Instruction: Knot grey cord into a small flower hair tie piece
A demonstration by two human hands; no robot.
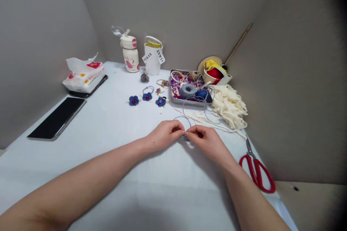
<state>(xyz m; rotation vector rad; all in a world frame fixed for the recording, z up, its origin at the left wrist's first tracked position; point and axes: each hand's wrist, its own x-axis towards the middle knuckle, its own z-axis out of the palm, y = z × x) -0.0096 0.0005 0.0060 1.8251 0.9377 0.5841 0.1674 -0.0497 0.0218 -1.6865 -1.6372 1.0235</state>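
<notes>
My left hand [166, 133] and my right hand [207, 140] meet at the middle of the white table [114, 130], fingers pinched together on a small grey piece [184, 138] tied to a thin grey thread [184, 110]. The thread loops up and back to a grey yarn ball [188, 90] in a metal tray [173, 98]. Three blue crocheted flowers [147, 96] with red centres lie just beyond my hands.
Red-handled scissors [257, 173] lie at the right edge. Cream lace trim [230, 106] is piled right of the tray. A tissue pack [84, 77], a dark tablet [57, 117], a bottle [130, 54], a white cup [153, 56] and a small jar [144, 77] stand at left and back.
</notes>
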